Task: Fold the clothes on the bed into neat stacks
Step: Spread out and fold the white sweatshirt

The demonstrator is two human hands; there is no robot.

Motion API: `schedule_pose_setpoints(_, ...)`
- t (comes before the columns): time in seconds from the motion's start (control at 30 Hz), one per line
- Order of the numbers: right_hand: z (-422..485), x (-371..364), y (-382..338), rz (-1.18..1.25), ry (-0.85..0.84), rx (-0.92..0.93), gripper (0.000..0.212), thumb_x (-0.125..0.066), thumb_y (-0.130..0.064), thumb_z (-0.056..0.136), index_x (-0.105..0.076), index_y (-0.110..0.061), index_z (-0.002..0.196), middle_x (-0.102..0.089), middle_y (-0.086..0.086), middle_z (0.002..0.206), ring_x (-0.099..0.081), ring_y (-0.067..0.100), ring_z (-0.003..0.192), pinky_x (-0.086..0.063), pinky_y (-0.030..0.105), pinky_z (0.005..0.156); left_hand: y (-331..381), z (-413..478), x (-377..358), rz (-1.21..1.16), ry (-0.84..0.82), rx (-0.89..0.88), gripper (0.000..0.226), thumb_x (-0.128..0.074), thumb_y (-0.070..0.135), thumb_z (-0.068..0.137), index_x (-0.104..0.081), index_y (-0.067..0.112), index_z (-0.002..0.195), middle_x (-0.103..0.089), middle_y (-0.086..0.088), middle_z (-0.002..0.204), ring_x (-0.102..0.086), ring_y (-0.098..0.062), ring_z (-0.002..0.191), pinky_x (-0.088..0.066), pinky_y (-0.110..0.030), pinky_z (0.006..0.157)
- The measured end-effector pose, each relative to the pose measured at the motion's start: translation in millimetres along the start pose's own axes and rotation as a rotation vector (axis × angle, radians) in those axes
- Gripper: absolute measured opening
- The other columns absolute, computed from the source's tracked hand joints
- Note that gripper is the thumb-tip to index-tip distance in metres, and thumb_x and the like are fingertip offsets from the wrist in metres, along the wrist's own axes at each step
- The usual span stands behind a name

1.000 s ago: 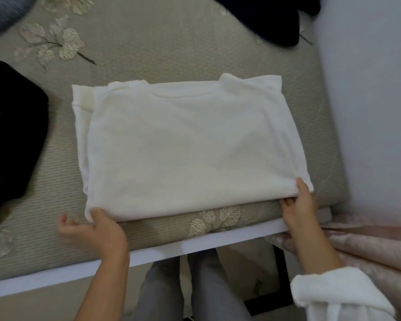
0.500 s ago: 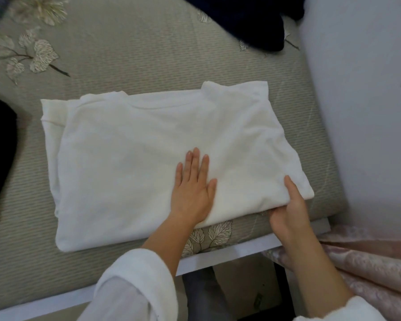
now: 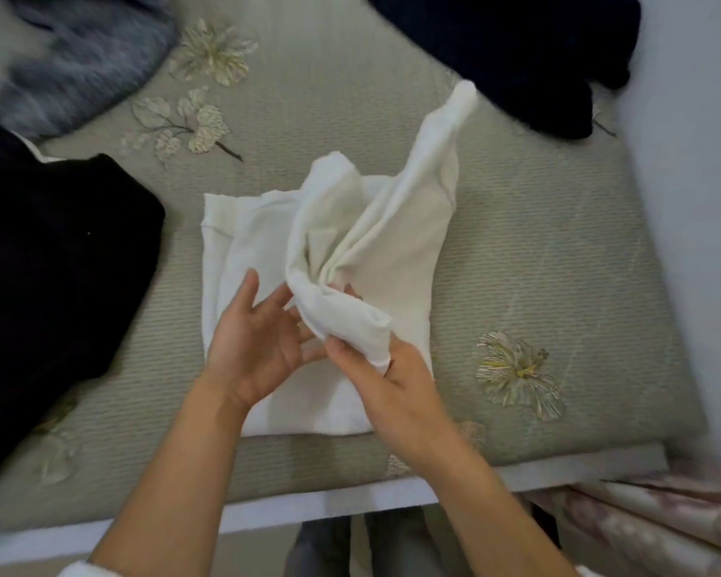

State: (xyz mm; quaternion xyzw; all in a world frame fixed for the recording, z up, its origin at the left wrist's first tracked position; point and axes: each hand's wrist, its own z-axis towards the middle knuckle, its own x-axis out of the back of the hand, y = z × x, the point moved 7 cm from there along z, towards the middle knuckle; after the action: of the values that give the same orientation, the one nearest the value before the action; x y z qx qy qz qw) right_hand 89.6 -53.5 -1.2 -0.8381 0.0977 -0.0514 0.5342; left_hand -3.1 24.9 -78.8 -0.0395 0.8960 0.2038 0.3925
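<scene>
No label, tag or print shows anywhere on the white shirt [image 3: 242, 239], just plain cream-white knit. It lies near the front edge of the bed [image 3: 537, 251], on the grey-green ribbed cover with its embroidered flowers [image 3: 513, 372]. Its left half sits flat in a squared fold; the right half is lifted and bunched, with a long strip of fabric rising up and away towards the far right, and a rounded fold of cloth draped over the near side.

The right hand [image 3: 396, 393] comes in from below, its fingers clenched on that bunched corner, thumb pressing the cloth from the left. The left hand [image 3: 255, 347] hovers just beside it, palm turned up, fingers [image 3: 248, 285] spread and released, their tips close to the lifted fabric; whether they touch it I cannot tell. Both forearms are bare, with white sleeves pushed back.

A black garment [image 3: 55, 276] lies at the left, a grey furry one [image 3: 88, 56] beyond it, and a dark navy garment [image 3: 517, 56] at the far right.
</scene>
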Motion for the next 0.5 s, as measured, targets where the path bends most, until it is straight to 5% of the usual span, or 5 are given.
schedule_pose_setpoints(0.07,2.8,-33.4,10.1,-0.179,-0.106,0.0,0.051,-0.051,-0.044,0.096,-0.035,-0.043,0.144,-0.033,-0.024,0.15,-0.023,-0.01,0.138,-0.021,0.024,0.117,17.1,-21.0,16.0,-0.107,-0.06,0.0,0.07,-0.018,0.061,0.098,-0.038,0.013,0.145,-0.036,-0.016,0.15,-0.034,-0.035,0.137,-0.03,-0.051,0.111)
schedule_pose_setpoints(0.2,-2.5,-80.7,42.6,-0.615,-0.383,0.015,0.051,-0.036,-0.043,0.101,-0.018,-0.044,0.149,-0.008,-0.016,0.16,0.004,-0.002,0.145,0.006,0.034,0.12,27.5,-38.9,54.3,-0.055,0.122,-0.016,0.066,-0.035,0.062,0.091,-0.053,0.017,0.135,-0.051,-0.015,0.139,-0.051,-0.033,0.125,-0.047,-0.048,0.097)
schedule_pose_setpoints(0.33,-7.7,-88.9,60.1,-0.769,-0.475,0.029,0.051,-0.032,-0.039,0.102,-0.014,-0.042,0.15,-0.002,-0.014,0.16,0.008,0.001,0.146,0.006,0.04,0.12,26.3,-39.8,61.9,0.195,0.272,0.007,0.051,-0.053,0.042,0.088,-0.059,0.01,0.127,-0.066,-0.015,0.119,-0.064,-0.029,0.108,-0.055,-0.038,0.086)
schedule_pose_setpoints(0.5,-8.0,-89.2,45.8,-0.706,-0.513,0.073,0.053,-0.044,-0.034,0.099,-0.026,-0.04,0.148,-0.011,-0.015,0.159,0.0,-0.003,0.145,-0.001,0.027,0.118,48.1,-32.7,59.0,0.501,0.417,-0.074,0.03,-0.072,0.011,0.079,-0.065,0.01,0.109,-0.074,-0.01,0.098,-0.07,-0.027,0.093,-0.059,-0.036,0.073)
